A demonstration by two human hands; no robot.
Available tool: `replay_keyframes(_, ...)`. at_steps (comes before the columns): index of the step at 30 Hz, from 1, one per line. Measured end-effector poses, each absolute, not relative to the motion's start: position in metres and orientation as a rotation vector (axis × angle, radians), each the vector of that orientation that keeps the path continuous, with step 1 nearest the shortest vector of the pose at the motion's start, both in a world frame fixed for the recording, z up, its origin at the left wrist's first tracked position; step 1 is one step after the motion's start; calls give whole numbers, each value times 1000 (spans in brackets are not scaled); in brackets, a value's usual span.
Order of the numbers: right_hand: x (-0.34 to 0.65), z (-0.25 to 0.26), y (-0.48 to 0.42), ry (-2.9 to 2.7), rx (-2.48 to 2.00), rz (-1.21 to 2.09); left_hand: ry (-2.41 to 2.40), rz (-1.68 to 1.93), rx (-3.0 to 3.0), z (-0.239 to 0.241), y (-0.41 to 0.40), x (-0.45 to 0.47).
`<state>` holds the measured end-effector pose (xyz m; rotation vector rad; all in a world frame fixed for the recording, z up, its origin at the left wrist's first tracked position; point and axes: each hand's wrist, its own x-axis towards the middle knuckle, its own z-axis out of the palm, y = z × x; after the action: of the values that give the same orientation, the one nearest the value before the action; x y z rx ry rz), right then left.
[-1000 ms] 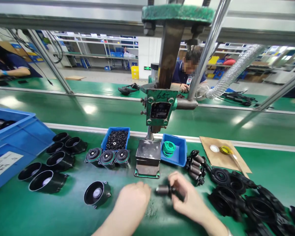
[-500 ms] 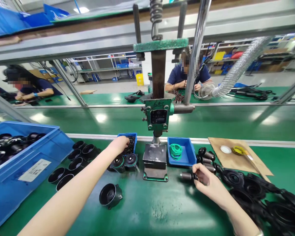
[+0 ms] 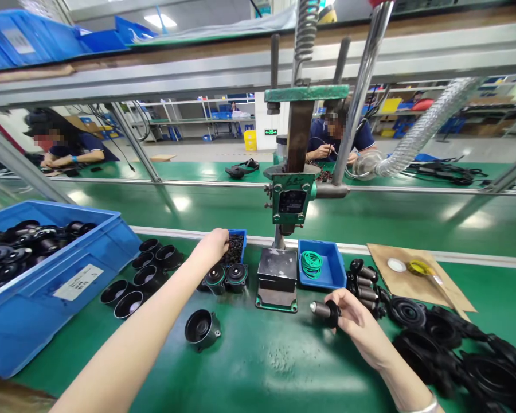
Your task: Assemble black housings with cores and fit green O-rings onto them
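Fingers (image 3: 343, 303) grip motor (image 3: 322, 310), seemingly above green bench (image 3: 262, 367).

The handwritten "65" stands on the green press head (image 3: 293, 192).

Bare green mat (image 3: 279, 361) lies open between cup (image 3: 202, 328) and press base (image 3: 277, 281).

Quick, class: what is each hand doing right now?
Left hand: fingers in the small blue bin of black rings; grip hidden.
Right hand: closed on a small motor.
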<state>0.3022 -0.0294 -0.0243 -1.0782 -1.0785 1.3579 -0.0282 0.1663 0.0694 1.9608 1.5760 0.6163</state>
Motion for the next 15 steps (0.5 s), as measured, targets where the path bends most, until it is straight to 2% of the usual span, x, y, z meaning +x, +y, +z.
replay_keyframes(4,290,-14,-35,-1111,-1015,1371,1346,933,1652,70,84,-25)
replay_keyframes(8,259,1,-44,-1204,-917,1364,1181,964,1208,40,3,-4)
replay_keyframes(12,220,9,-52,-1257,-933,1270,917,966,455,17,-30,16)
replay_keyframes(15,203,7,-56,-1285,-949,1174,858,970,388,13,-32,20)
